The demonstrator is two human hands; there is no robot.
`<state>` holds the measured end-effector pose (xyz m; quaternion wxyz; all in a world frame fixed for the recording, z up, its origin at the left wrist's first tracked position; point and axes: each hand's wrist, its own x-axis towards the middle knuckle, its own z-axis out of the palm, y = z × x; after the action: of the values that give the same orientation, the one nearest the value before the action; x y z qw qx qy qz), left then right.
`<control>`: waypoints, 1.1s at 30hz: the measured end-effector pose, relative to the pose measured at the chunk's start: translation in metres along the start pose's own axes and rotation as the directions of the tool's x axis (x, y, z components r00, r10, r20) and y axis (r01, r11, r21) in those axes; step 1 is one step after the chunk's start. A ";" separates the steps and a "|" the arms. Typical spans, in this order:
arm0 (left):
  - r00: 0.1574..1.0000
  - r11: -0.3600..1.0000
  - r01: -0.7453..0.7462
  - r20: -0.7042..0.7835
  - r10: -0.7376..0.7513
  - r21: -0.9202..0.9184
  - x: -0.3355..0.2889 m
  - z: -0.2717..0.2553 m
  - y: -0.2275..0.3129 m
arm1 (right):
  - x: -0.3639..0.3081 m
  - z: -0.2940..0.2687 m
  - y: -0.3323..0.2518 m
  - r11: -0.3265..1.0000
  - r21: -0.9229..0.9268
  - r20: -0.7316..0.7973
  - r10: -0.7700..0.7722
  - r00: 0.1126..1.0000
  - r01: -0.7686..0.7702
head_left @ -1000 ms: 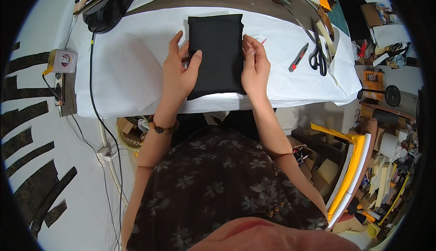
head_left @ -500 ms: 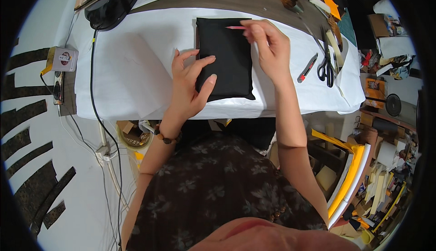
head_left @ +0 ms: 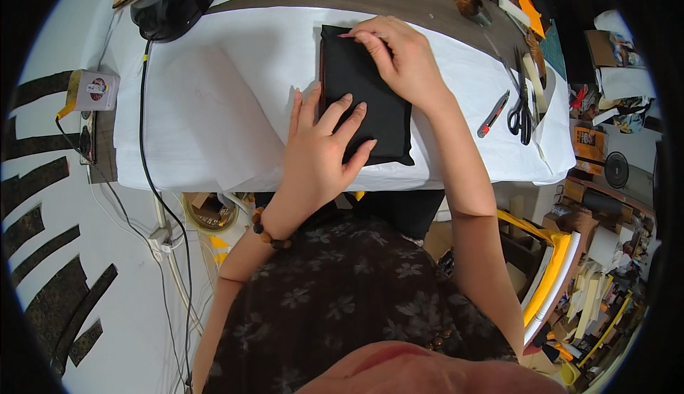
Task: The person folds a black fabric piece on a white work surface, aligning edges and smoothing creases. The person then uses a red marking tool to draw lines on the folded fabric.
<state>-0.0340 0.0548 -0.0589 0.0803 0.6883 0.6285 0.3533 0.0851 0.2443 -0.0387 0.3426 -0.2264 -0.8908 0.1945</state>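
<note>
A flat, rectangular panel covered in black cloth (head_left: 392, 127) lies on the white sheet in front of me, with a thin reddish strip along its left edge. Spread over the panel's lower left part, my left hand (head_left: 324, 141) rests with fingers apart. At the panel's upper end my right hand (head_left: 399, 59) is closed in a pinch around a thin pink pencil (head_left: 346, 35). Only the pencil's end shows, near the panel's top left corner; the rest is hidden by the fingers.
Right of the panel lie a utility knife (head_left: 493, 115) and black scissors (head_left: 521, 112). A translucent sheet (head_left: 221, 123) lies at left. A black machine (head_left: 178, 6) stands far left, its cable (head_left: 143, 109) hanging over the table edge. Scraps and brushes crowd the far right.
My right hand has moved left with the pencil toward the panel's top left corner. My left hand has slid right and spread flatter over the panel. The view has shifted slightly.
</note>
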 end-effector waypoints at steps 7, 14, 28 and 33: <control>1.000 0.999 0.003 0.029 -0.002 -0.045 0.003 -0.008 0.005 | 0.000 -0.001 -0.006 0.999 0.051 0.009 0.013 1.000 -0.013; 0.990 1.000 0.011 0.140 -0.011 0.001 -0.003 -0.010 0.003 | -0.002 -0.015 0.003 0.992 -0.096 0.056 -0.077 0.995 0.082; 0.985 0.999 0.031 0.168 -0.028 -0.013 0.000 -0.012 0.003 | -0.008 -0.009 0.001 0.979 -0.170 0.001 -0.111 0.994 0.110; 0.984 0.998 0.048 0.175 -0.042 -0.032 0.000 -0.009 0.002 | -0.006 0.003 -0.002 0.986 -0.094 0.002 -0.139 0.990 0.138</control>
<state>-0.0378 0.0514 -0.0507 0.1553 0.7007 0.6279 0.3011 0.0862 0.2386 -0.0428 0.3464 -0.1803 -0.9117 0.1277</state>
